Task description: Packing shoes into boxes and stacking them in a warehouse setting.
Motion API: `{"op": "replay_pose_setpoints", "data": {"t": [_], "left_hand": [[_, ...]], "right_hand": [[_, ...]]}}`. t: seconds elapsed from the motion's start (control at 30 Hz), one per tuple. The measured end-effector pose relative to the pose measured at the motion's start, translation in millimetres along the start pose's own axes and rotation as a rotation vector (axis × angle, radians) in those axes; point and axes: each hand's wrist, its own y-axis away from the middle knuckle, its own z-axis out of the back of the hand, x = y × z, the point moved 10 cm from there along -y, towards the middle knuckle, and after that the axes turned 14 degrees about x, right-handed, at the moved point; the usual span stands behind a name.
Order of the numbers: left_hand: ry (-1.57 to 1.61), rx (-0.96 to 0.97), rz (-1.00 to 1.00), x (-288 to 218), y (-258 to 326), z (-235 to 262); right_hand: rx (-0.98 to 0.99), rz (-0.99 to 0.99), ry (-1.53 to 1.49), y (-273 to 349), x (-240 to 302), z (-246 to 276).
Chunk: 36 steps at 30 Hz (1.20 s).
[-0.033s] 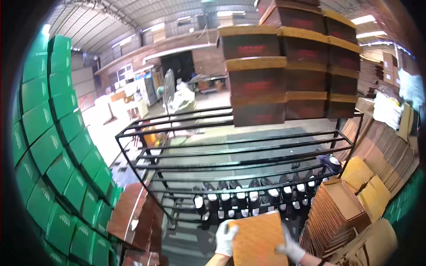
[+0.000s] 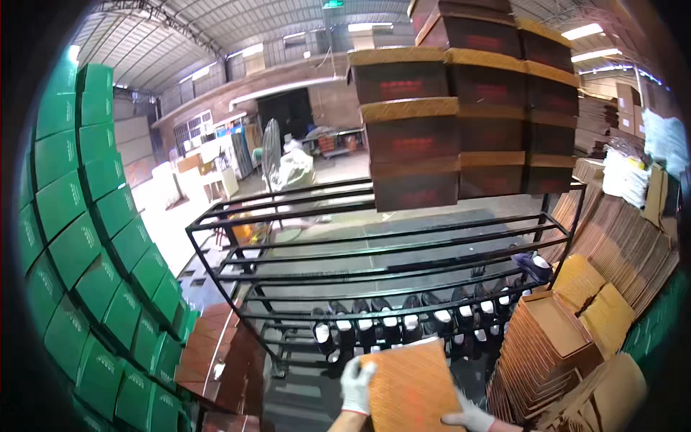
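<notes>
At the lower middle I hold an orange-brown shoebox (image 2: 410,385) with a patterned lid. My left hand (image 2: 355,385), in a white glove, closes on its left edge near the upper corner. On the lower right side of the box, my right hand (image 2: 469,417), also gloved in white, presses with its thumb on top; its other fingers are mostly hidden. The far edge of the box is just in front of several dark shoes (image 2: 410,322) with white stuffing, standing on the low bars of a black metal rack (image 2: 288,277).
Stacked dark boxes with orange lids (image 2: 414,137) stand on the rack's top right. Green boxes (image 2: 75,248) form a tall wall at left, with reddish-brown boxes (image 2: 209,353) beside it. At right are nested open cartons (image 2: 554,324), yellow lids (image 2: 608,317) and flat cardboard (image 2: 626,230).
The shoebox and both hands have shifted slightly left and up in the picture. My right hand has slid lower along the box and is sharper now.
</notes>
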Motion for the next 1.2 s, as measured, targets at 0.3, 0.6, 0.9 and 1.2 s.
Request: {"op": "replay_pose_setpoints", "data": {"t": [0.3,0.6,0.9,1.2], "left_hand": [[-0.106,0.673,-0.988,-433,-66,-210],[-0.845,0.183,-1.207,-669,-225,-299],[-1.245,0.308,-1.436,-621,-177,-237],[-1.321,-0.094,-0.059,-111,-30,175]], "right_hand": [[-0.166,1.026,0.540,-149,538,103],[-0.412,0.874,0.311,-289,667,162],[-0.315,0.646,0.799,-191,379,75],[0.534,-0.336,0.770,-171,-37,6]]}}
